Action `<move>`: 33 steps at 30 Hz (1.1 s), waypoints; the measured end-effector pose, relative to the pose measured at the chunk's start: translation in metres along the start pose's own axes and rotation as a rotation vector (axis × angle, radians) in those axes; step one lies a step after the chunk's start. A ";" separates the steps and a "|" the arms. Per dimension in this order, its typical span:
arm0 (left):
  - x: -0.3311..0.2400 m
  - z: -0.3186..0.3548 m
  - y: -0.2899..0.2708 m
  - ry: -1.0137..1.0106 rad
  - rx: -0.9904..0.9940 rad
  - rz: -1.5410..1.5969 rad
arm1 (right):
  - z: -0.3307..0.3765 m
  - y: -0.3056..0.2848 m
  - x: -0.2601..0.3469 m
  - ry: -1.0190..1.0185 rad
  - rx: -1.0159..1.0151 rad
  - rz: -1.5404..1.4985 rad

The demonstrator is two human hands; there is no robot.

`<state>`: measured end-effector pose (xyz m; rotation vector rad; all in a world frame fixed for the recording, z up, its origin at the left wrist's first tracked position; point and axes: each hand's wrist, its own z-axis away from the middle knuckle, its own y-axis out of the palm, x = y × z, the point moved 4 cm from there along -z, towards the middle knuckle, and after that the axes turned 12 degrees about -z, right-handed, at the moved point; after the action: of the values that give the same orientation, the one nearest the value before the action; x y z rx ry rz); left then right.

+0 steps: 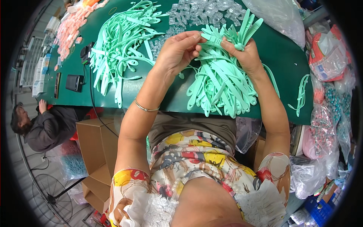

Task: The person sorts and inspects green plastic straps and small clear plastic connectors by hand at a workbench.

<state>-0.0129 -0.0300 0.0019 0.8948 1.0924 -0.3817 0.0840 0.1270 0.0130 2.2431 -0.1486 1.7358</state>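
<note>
My right hand (247, 56) is closed round a bunch of mint-green ribbed rubber straps (247, 30), whose ends fan out above the thumb. At its left, my left hand (179, 51) pinches the end of one strap (208, 36) between thumb and fingers. Below both hands, a thick heap of the same straps (223, 85) spreads to the table's near edge. A second, larger pile of mint-green straps (121, 41) lies left of my left forearm. Behind my left hand are many small clear plastic clips (202, 13).
Peach-coloured pieces (72, 30) cover the far left of the green table (174, 92). A black box (74, 83) with a cable sits nearer. One loose strap (301, 96) lies at right. Filled plastic bags (329, 60) crowd the right side. A person (53, 121) sits at left, near a cardboard box (96, 147).
</note>
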 end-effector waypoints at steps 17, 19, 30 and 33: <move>-0.017 -0.004 0.021 0.414 -0.199 -1.090 | -0.003 0.008 -0.002 -0.074 -0.020 0.059; -0.020 -0.008 0.032 0.392 -0.153 -1.130 | -0.002 0.003 -0.007 -0.048 0.002 0.126; -0.004 -0.013 0.031 0.191 -0.074 -0.765 | -0.002 0.005 -0.005 -0.032 0.014 0.113; -0.008 -0.010 0.030 0.258 -0.153 -0.661 | -0.004 0.000 -0.005 -0.021 0.018 0.165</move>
<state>-0.0024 -0.0054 0.0203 0.4325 1.6310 -0.7275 0.0791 0.1272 0.0093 2.3200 -0.3324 1.8020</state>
